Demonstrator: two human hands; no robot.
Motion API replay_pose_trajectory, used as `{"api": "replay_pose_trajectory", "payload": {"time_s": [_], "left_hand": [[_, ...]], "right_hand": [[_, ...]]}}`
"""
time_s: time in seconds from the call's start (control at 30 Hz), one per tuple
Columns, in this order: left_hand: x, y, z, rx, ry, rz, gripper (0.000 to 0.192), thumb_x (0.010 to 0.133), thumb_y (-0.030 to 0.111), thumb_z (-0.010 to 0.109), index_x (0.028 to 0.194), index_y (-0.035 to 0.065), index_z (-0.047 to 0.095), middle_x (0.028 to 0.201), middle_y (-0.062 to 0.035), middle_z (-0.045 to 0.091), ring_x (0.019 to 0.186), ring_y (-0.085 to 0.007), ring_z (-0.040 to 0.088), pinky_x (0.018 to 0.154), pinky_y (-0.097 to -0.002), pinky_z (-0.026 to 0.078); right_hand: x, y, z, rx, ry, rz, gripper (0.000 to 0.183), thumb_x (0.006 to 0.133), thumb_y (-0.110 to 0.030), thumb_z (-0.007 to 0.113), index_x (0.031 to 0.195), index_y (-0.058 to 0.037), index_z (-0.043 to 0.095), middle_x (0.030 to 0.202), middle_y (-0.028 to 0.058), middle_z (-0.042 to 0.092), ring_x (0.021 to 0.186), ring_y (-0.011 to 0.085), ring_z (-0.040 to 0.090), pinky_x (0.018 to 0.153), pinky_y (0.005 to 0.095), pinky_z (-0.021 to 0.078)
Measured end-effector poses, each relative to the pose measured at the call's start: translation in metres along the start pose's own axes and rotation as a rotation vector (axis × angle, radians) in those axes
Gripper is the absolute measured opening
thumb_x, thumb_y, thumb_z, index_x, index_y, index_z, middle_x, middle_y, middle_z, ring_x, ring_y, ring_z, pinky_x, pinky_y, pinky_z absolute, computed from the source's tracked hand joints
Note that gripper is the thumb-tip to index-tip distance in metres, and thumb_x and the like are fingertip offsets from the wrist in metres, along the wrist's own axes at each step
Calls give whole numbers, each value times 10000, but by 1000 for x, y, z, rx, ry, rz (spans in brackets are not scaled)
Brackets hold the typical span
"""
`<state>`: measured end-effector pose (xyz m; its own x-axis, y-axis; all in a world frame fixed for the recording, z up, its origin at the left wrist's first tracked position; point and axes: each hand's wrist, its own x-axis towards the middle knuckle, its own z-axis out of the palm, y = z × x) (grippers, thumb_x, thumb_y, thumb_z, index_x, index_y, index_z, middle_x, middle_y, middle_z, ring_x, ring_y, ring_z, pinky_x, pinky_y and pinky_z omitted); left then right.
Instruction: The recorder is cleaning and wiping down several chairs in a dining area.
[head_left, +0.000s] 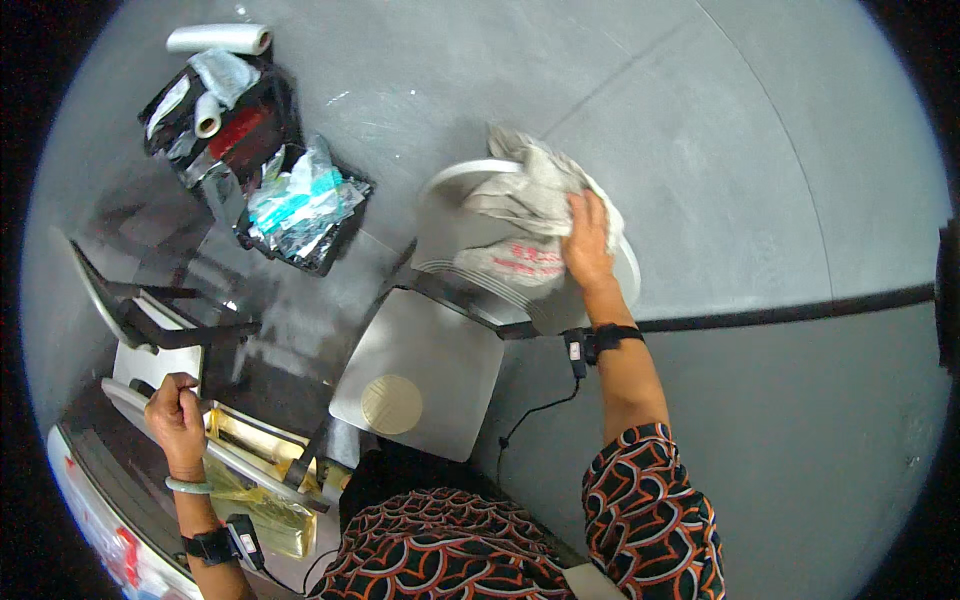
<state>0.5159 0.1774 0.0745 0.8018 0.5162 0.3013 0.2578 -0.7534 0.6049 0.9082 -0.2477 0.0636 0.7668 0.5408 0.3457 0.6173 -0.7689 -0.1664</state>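
Note:
My right hand lies over a crumpled grey cloth, pressing it against a chair's grey backrest. Red writing marks a lower fold of the cloth. Below the backrest is the same chair's pale grey seat, with a round yellowish patch on it. At the lower left, my left hand is curled around the curved grey top edge of another chair back; its fingertips are partly hidden.
Clear and yellowish plastic wrapping lies beside that edge. Another chair stands at the far left. Up left are a black box of plastic waste, a black container and a white roll. A dark strip crosses the grey floor.

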Motion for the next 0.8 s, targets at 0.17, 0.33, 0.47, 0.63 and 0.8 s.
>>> {"api": "replay_pose_trajectory", "payload": {"time_s": [0.17,0.33,0.47,0.63,0.8], "left_hand": [[-1,-2,7,-41,20,-51,147,827,50,461,771,-10,584,583,-79,530,463,-132,450,466,-294,346],[-1,-5,1,-65,17,-53,154,837,54,461,775,-9,587,575,-71,521,466,-128,432,466,-291,340],[1,1,7,-15,6,-8,142,845,47,474,787,-2,594,539,-46,465,462,-110,413,452,-287,321],[-3,-2,-1,3,-6,-54,146,845,47,469,793,1,598,558,-41,491,468,-103,420,458,-285,324],[0,-7,3,24,24,-22,157,834,45,461,799,-1,608,585,-81,526,488,-124,458,485,-293,359]], "right_hand": [[-124,76,-15,-263,221,223,672,647,98,578,1283,-51,418,1348,240,375,1260,416,357,1069,458,288],[-211,66,52,-102,609,669,579,737,49,531,1295,-14,390,1296,274,422,1200,450,407,1020,470,329],[-292,24,125,274,122,1281,577,836,-82,568,1353,27,336,1220,279,535,1128,422,521,950,444,405],[-293,-44,135,705,476,1275,558,859,-119,607,1341,29,369,1237,201,548,1110,313,546,961,376,407],[-242,-35,76,943,599,943,480,881,-32,565,1320,45,384,1292,153,505,1168,254,497,1007,356,366]]}}
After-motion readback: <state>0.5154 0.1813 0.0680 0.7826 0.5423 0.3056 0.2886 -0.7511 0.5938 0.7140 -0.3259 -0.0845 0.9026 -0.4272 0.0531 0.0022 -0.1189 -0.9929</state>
